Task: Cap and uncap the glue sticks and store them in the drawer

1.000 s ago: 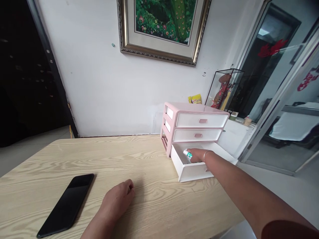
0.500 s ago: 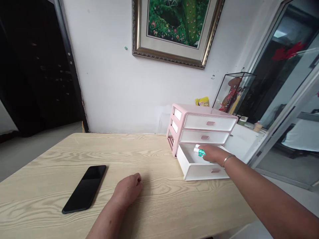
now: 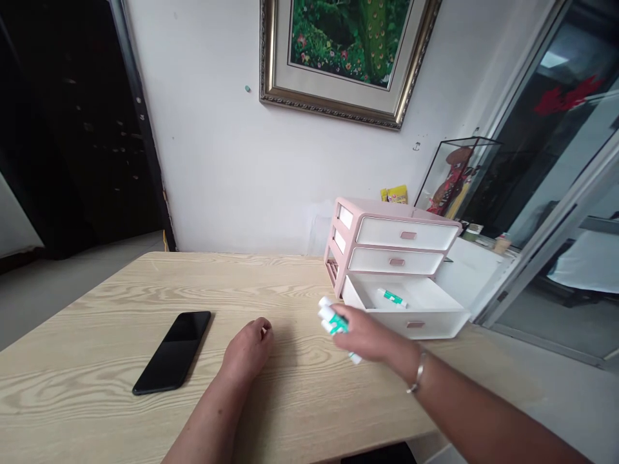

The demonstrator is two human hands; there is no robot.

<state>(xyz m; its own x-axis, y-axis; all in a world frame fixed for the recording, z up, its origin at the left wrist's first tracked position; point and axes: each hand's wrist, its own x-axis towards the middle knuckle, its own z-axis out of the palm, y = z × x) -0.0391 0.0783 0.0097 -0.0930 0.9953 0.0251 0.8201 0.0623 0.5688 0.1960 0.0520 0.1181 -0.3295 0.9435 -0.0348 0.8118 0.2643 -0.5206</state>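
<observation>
Tubes (image 3: 333, 319), white w/ green labels, sit in my right hand (image 3: 372, 338). I count at least two by the caps, which stick out past my fingers on the left. One bottom end pokes out under the palm. Fingers are wrapped round them in a firm hold, and the hand is above the table (image 3: 97, 309), just left of and in front of the open drawer. A thin bracelet (image 3: 416, 372) is on that wrist.

My left hand (image 3: 249, 345) rests on the tabletop near the middle. Its fingers are curled under in a loose fist, w/ nothing in it that I can see. It's near the right hand but not touching it.

A black phone (image 3: 174, 351) lies flat, screen dark, to the left of the left hand and well apart from the tubes.

To the right stands a pink drawer unit (image 3: 338, 248) w/ three white drawers, near the table's far right corner. The top two are closed. The bottom drawer (image 3: 425, 322) is pulled out, w/ a matching tube (image 3: 393, 298) lying inside toward the back.

Behind the unit are a yellow packet (image 3: 396, 193) and a glass display case (image 3: 459, 177). A gold-framed picture (image 3: 348, 51), green foliage, hangs on the white wall above.
</observation>
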